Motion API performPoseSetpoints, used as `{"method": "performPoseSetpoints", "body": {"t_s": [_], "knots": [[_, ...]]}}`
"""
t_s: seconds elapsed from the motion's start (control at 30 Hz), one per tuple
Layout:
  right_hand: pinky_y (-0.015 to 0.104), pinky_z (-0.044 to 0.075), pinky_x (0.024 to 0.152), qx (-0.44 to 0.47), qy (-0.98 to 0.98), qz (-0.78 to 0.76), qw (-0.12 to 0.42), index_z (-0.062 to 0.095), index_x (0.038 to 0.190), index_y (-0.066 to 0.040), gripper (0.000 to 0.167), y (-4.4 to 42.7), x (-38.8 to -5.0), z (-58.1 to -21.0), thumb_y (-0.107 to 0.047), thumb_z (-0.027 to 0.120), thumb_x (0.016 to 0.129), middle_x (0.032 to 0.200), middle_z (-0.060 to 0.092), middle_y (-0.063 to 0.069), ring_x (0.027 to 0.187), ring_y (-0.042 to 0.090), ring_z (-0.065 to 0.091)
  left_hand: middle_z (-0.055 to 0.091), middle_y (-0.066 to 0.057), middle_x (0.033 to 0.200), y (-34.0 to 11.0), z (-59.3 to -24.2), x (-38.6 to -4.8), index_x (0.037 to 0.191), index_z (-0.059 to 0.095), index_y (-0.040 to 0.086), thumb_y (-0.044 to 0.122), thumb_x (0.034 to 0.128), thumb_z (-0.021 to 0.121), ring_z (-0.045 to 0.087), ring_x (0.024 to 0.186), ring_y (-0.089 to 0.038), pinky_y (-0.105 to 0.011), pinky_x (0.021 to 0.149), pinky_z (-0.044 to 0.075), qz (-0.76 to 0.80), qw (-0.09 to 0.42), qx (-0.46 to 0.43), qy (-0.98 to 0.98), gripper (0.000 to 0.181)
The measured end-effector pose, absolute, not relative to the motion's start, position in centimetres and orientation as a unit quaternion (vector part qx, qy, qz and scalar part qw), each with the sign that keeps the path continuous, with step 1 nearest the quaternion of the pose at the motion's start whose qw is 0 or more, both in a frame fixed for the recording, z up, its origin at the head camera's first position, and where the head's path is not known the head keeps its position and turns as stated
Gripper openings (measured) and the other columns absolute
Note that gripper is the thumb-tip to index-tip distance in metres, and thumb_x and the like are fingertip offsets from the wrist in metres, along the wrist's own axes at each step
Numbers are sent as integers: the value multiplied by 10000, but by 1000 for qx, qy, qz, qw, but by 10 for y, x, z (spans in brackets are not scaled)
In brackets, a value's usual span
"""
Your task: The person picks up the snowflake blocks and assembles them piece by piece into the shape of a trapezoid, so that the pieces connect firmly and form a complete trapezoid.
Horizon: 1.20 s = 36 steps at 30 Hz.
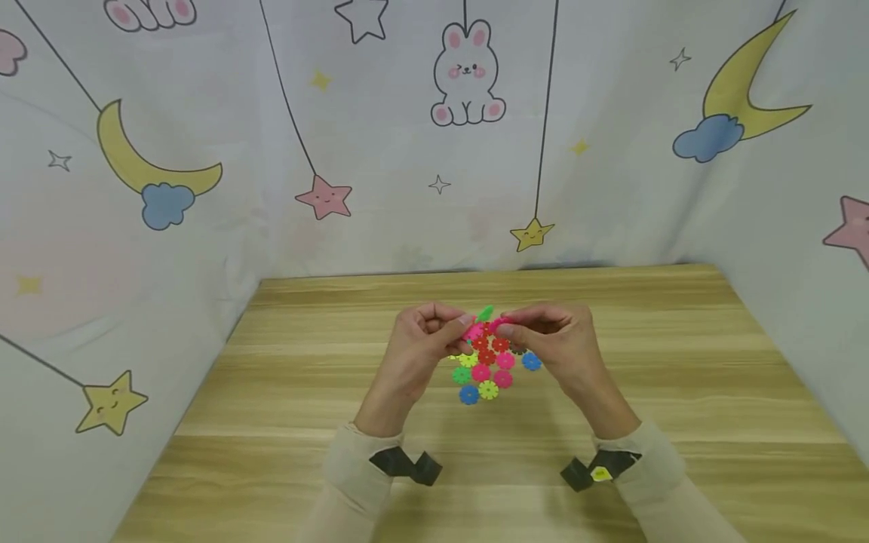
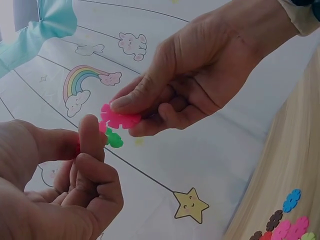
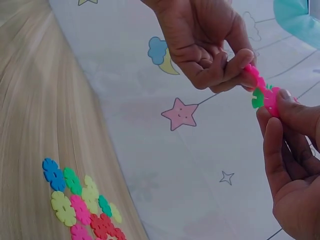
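Observation:
My left hand (image 1: 424,339) pinches a pink notched plastic disc (image 3: 254,75) between thumb and fingertips. Facing it, my right hand (image 1: 560,343) grips another pink notched disc (image 2: 120,117) by its rim. These two discs meet or nearly meet edge to edge; whether they are joined I cannot tell. A green disc (image 3: 257,98) sits against the pink ones, between the hands. In the left wrist view, fingers of the left hand hide part of its disc, and a bit of red shows there. Both hands are raised above loose discs (image 1: 480,372) on the table.
The loose notched discs lie in a cluster on the wooden table (image 1: 285,392), including blue (image 1: 468,394), yellow (image 1: 488,390) and green (image 1: 462,375) ones. Behind the table hangs a printed cloth (image 1: 394,143). Black straps (image 1: 400,461) circle both sleeved wrists.

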State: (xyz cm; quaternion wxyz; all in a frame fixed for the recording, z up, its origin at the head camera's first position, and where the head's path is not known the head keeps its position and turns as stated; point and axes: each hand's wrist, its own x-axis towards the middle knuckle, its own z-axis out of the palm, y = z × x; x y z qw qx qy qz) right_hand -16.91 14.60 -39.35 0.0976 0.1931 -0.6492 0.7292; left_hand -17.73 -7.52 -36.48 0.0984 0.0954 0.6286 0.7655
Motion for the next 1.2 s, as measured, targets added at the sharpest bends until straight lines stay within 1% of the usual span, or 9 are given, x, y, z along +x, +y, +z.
{"method": "performPoseSetpoints", "body": {"t_s": [0.13,0.37,0.47,0.7,0.8,0.9,1.03,1.17,1.2], "knots": [[293,662,678,204,-652,723,104,777,1008,128,154,142,-169,-394,24,824,903,898,840,-58,712,96,782,762,13,745,-71,-366,-175,1081,699,-91,9,1020,689,723,595,-88,-221,709,642,769,95,92,625,117],[291,644,654,187,-664,715,114,792,994,99,209,141,-169,-397,-72,862,897,880,836,-28,671,112,740,762,33,741,-63,-371,-171,1046,711,-47,23,1018,697,715,601,-86,-234,700,633,778,72,79,620,77],[298,640,641,184,-663,717,116,798,990,87,200,142,-169,-397,-80,861,899,875,835,-26,659,107,728,763,36,747,-58,-372,-169,1047,705,-62,5,1015,695,713,593,-88,-249,704,645,785,64,80,610,76],[281,653,668,189,-652,723,132,811,968,76,236,140,-168,-398,-122,890,869,854,824,-27,690,99,759,750,11,736,-51,-371,-164,1018,692,-71,-12,1007,696,699,548,-106,-257,683,652,806,33,79,586,60],[276,652,661,190,-644,727,145,814,943,75,215,140,-168,-399,-103,898,856,832,817,-30,685,119,764,740,4,718,-47,-372,-161,997,677,-61,-19,1014,684,694,530,-103,-260,670,651,816,22,84,572,45],[266,645,643,182,-645,725,159,814,916,74,155,139,-167,-399,-40,894,848,817,813,-42,670,125,763,735,3,698,-43,-375,-159,982,670,-63,-20,1016,683,691,521,-96,-258,655,648,821,12,81,565,57],[223,600,586,162,-664,708,178,810,898,80,85,136,-164,-399,57,869,841,803,808,-79,644,86,739,738,11,700,-37,-379,-158,990,672,-88,-10,1015,693,697,529,-97,-239,640,637,819,-6,69,570,85],[199,541,528,144,-679,693,195,804,882,92,82,135,-164,-398,104,861,825,779,800,-106,604,57,708,752,25,728,-35,-380,-157,1011,674,-113,-1,1013,701,712,543,-105,-239,643,637,815,-12,64,576,115],[200,548,530,144,-681,691,194,802,883,96,82,135,-164,-398,105,860,825,777,798,-109,599,60,708,754,27,729,-35,-380,-157,1011,675,-118,-4,1012,702,714,544,-104,-240,643,638,814,-12,64,577,117]]}}
